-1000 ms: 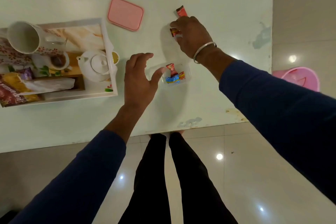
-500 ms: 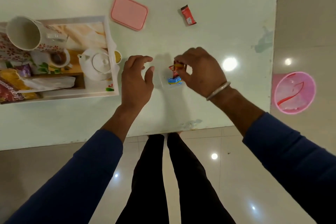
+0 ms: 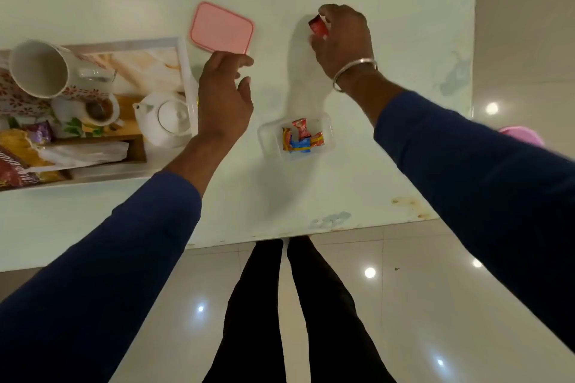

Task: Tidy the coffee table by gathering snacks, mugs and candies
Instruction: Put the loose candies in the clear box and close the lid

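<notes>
In the head view, my right hand [image 3: 342,37] is in the upper middle of the frame, and its fingers [image 3: 320,14] curl around a red candy [image 3: 318,26] that lies on the white surface [image 3: 389,165]. I judge this as the pick-up step for the last loose candy. To do it well, I think I should pinch the wrapper at its body, not at the thin end, and lift it straight before I carry it.

The clear container [image 3: 295,135] waits near the centre of the frame, below my right hand and apart from it, with several wrapped candies inside. I should bring the candy over its open top and let go low, so it does not bounce out.

My left hand [image 3: 224,96] hovers with relaxed, open fingers and holds nothing, just below the pink lid [image 3: 221,26]. The lid looks like the next thing to take. The tray [image 3: 183,78] with the mugs sits at the left.
</notes>
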